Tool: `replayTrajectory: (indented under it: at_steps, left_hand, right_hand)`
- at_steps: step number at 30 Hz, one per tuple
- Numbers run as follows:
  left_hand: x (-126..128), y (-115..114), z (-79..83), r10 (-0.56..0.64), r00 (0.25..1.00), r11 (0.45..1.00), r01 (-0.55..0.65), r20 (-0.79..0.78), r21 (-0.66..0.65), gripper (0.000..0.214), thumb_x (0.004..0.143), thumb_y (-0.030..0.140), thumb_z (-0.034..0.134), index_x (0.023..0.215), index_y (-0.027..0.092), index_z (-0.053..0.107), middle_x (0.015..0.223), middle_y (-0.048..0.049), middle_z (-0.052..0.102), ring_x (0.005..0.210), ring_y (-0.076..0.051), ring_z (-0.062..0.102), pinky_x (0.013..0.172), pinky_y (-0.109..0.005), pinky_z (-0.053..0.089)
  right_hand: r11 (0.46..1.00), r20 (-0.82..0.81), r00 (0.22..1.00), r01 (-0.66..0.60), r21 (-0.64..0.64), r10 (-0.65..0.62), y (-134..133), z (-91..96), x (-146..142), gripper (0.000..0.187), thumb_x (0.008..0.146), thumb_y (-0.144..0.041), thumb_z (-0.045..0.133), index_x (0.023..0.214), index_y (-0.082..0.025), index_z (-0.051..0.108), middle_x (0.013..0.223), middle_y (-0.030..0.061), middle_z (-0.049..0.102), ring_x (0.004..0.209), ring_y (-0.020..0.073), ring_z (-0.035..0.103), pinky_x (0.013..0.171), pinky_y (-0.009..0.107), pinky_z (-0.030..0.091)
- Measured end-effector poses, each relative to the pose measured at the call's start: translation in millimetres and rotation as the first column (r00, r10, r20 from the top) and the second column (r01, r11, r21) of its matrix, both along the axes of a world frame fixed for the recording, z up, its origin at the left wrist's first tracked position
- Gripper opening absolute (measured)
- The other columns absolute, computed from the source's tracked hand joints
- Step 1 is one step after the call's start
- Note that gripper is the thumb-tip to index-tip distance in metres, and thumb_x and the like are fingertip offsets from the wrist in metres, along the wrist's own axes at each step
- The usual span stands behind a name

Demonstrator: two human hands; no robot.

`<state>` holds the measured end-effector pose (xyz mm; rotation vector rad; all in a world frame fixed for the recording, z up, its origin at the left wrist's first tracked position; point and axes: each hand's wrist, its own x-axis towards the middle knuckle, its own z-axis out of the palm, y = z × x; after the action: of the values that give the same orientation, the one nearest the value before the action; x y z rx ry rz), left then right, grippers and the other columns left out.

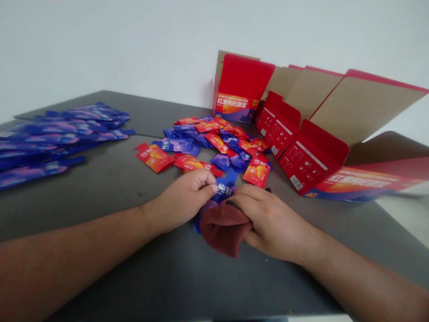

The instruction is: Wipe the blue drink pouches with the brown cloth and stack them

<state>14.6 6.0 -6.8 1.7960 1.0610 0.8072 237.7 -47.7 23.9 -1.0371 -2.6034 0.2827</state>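
Your left hand pinches the blue packet, dial centre; your right hand grips the brown cloth at the packet's 6 o'clock. Packet pile at 12, blue packs at 10, red boxes at 2.

brown cloth: matt | blue sachet: smooth, plastic-looking | boxes: cardboard | tabletop: smooth, matt

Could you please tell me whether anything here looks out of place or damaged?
The maroon cloth in the right hand looks odd, being plain fabric near printed cartons. The red and blue sachets lie jumbled at various angles mid-table. I see no clear damage.
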Motion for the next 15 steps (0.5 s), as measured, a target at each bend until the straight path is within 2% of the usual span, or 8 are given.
replayTrajectory:
  at_steps: [2, 3, 7, 9, 12, 15]
  left_hand:
    - [-0.6, 0.7, 0.0, -0.008, 1.0, 1.0, 0.008, -0.017, 0.015, 0.018, 0.095, 0.033, 0.057, 0.082, 0.02, 0.058, 0.073, 0.0029, 0.057, 0.067, -0.014, 0.05, 0.062, -0.027, 0.04]
    - [-0.7, 0.8, 0.0, -0.01, 1.0, 1.0, 0.01, -0.022, 0.017, 0.019, 0.095, 0.033, 0.056, 0.082, 0.02, 0.057, 0.073, 0.003, 0.056, 0.067, -0.014, 0.05, 0.062, -0.027, 0.04]
    - [0.2, 0.4, -1.0, 0.007, 1.0, 1.0, -0.007, -0.003, -0.024, 0.02, 0.095, 0.033, 0.056, 0.08, 0.02, 0.056, 0.071, 0.0037, 0.055, 0.065, -0.013, 0.048, 0.061, -0.027, 0.039]
    - [0.5, 0.2, -1.3, 0.007, 1.0, 0.999, -0.007, 0.007, -0.034, 0.02, 0.095, 0.033, 0.056, 0.079, 0.02, 0.056, 0.07, 0.0038, 0.054, 0.064, -0.013, 0.047, 0.06, -0.027, 0.038]
    - [-0.3, 0.3, -0.5, 0.001, 1.0, 1.0, -0.001, -0.014, 0.009, 0.019, 0.094, 0.033, 0.057, 0.08, 0.02, 0.058, 0.072, 0.003, 0.056, 0.067, -0.014, 0.049, 0.062, -0.027, 0.04]
    - [-1.3, 0.5, 1.1, -0.005, 0.999, 0.999, 0.007, -0.042, 0.036, 0.019, 0.095, 0.034, 0.057, 0.082, 0.02, 0.058, 0.072, 0.0029, 0.057, 0.067, -0.014, 0.05, 0.063, -0.028, 0.039]
  right_hand:
    - [0.998, 0.006, 0.998, -0.059, -0.016, 0.06, -1.9, 1.0, -0.7, 0.029, 0.091, -0.015, 0.063, 0.119, -0.021, 0.06, 0.112, 0.0056, 0.066, 0.103, 0.0213, 0.061, 0.087, 0.033, 0.05]
    - [0.999, 0.009, 0.999, -0.04, -0.012, 0.04, -2.1, 1.3, -0.3, 0.029, 0.09, -0.015, 0.064, 0.118, -0.02, 0.06, 0.111, 0.0057, 0.066, 0.103, 0.0215, 0.061, 0.087, 0.034, 0.05]
    - [0.986, -0.004, 0.987, 0.16, 0.037, -0.16, 0.0, 1.4, 3.1, 0.021, 0.083, -0.012, 0.064, 0.101, -0.02, 0.057, 0.103, 0.0062, 0.063, 0.095, 0.0224, 0.06, 0.078, 0.034, 0.049]
    - [0.983, -0.013, 0.984, 0.178, 0.041, -0.178, 0.8, 1.1, 3.0, 0.019, 0.083, -0.011, 0.064, 0.098, -0.02, 0.056, 0.102, 0.0062, 0.063, 0.094, 0.0222, 0.06, 0.076, 0.033, 0.049]
    - [0.997, -0.001, 0.997, 0.075, 0.016, -0.075, -0.2, 1.3, -0.3, 0.018, 0.086, -0.014, 0.064, 0.102, -0.02, 0.059, 0.103, 0.0062, 0.065, 0.096, 0.0224, 0.062, 0.08, 0.034, 0.05]
    - [0.998, -0.002, 0.998, -0.055, -0.024, 0.055, -2.0, 1.9, -2.3, 0.027, 0.09, -0.015, 0.064, 0.116, -0.021, 0.061, 0.111, 0.0057, 0.067, 0.104, 0.0219, 0.062, 0.087, 0.034, 0.051]
